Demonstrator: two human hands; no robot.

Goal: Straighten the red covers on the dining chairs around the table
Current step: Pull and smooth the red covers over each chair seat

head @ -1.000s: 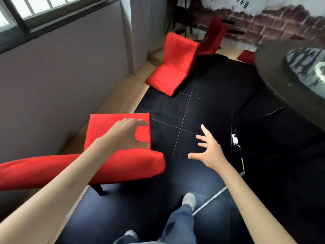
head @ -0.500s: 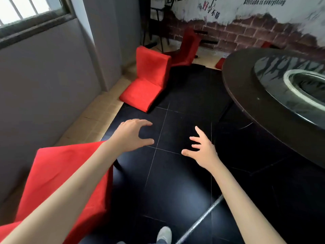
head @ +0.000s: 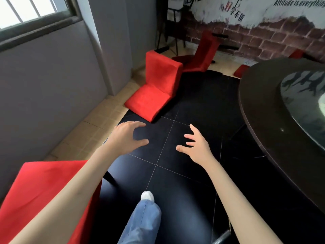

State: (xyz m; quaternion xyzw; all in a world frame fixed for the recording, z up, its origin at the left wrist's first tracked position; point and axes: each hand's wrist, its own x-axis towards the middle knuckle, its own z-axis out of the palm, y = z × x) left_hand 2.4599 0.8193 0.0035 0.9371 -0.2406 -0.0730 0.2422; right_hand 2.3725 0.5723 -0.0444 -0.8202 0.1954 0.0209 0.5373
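A chair in a red cover (head: 158, 85) stands ahead by the wall corner, its seat facing me. Behind it a second red-covered chair (head: 202, 53) faces the brick wall. A third red-covered chair (head: 40, 191) lies at the lower left, under my left forearm. My left hand (head: 126, 136) hovers over the black floor with loosely curved fingers and holds nothing. Beside it my right hand (head: 197, 147) is spread, fingers apart, also holding nothing. Both hands are well short of the chair ahead.
The round dark dining table (head: 263, 111) with a glass turntable fills the right side. A grey wall (head: 44, 85) and pillar close off the left. Black floor tiles run between wall and table. My leg in jeans and a white shoe (head: 146, 196) steps forward.
My left hand has let go of the near chair's red cover. I have walked forward, so that chair slid down and left in view and the chair ahead came closer.
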